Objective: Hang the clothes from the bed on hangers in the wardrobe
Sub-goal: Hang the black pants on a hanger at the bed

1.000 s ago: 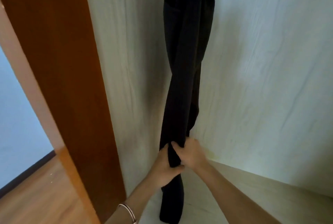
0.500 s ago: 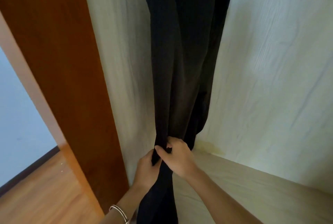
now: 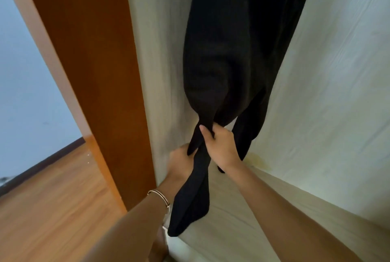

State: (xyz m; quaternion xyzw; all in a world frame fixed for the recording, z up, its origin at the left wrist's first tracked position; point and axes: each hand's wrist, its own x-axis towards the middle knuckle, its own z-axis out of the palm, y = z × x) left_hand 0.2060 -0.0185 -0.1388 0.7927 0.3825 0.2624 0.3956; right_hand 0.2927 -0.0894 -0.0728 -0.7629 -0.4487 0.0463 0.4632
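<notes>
Head view: both hands, left (image 3: 181, 161) and right (image 3: 221, 145), grasp the hanging black garment (image 3: 228, 50) low down.

Person is wearing thin metal bangles (image 3: 160, 196) on left wrist. Both forearms are showing bare; no sleeves are reaching them.

Black garment of plain dark fabric (image 3: 228, 50): uniform black, no print, faint vertical ribbing. Wardrobe inner walls of pale cream laminate (image 3: 327, 93): off-white with fine light wood-grain streaks; one yellowish stain low in the corner. Wardrobe side panel of reddish-brown wood (image 3: 92, 50): plain warm orange-brown, lighter orange edge. Wooden floor (image 3: 52, 209): honey-brown planks, dark skirting. Room wall (image 3: 25, 93): pale blue-grey. Thin wrist bangle (image 3: 160, 196): silver-gold metal.
</notes>
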